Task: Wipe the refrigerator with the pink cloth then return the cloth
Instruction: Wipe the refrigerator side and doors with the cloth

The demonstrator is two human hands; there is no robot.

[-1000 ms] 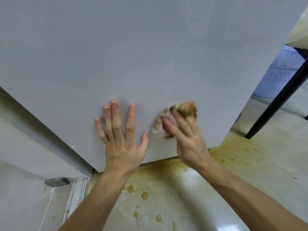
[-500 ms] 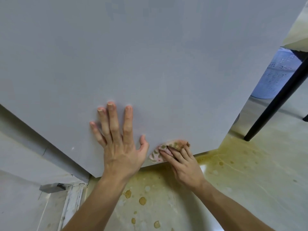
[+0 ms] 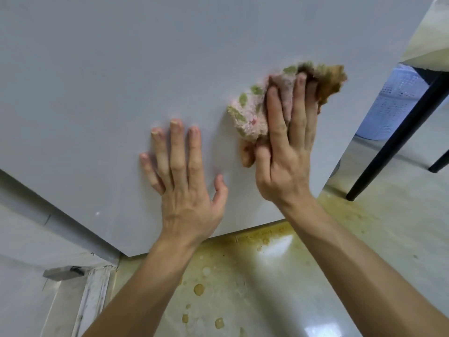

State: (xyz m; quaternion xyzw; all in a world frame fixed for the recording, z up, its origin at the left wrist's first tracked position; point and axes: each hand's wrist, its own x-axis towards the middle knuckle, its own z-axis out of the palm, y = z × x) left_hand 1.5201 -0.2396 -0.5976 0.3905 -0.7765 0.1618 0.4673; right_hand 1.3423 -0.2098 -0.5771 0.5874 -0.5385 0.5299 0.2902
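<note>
Moved since half a second back: right hand (image 3: 284, 152) and pink cloth (image 3: 247, 115) have swept up from the bottom lip of the refrigerator (image 3: 145, 69) to well up its face, toward the right-hand edge; the left hand (image 3: 187, 190) has kept its place.
Right hand: fingers straight and laid over the cloth, pressing it flat to the panel. The thumb is tucked against the cloth's lower tail (whether it pinches, I can't tell from here).
Left hand: spread wide, palm flat on the panel, holding nothing. I'd say it is a brace.
Cloth: under the right hand and touching the fridge, just to the right of the left hand's fingertips. Its long axis runs on a slant, lower left to upper right, and the brown-soiled end pokes out past the fingertips.
Edges: the panel's right edge is near that soiled end — little room left that way. The bottom lip lies well below.
Open room: bare grey panel above and far to the left, though the left hand sits in the way of a level stroke.
Off the fridge: black table leg (image 3: 393, 139) and a blue basket (image 3: 393, 103) stand to the right, and stained floor (image 3: 243, 276) lies below.
Stage, as I judge it: mid-wipe — the return is not yet begun.
</note>
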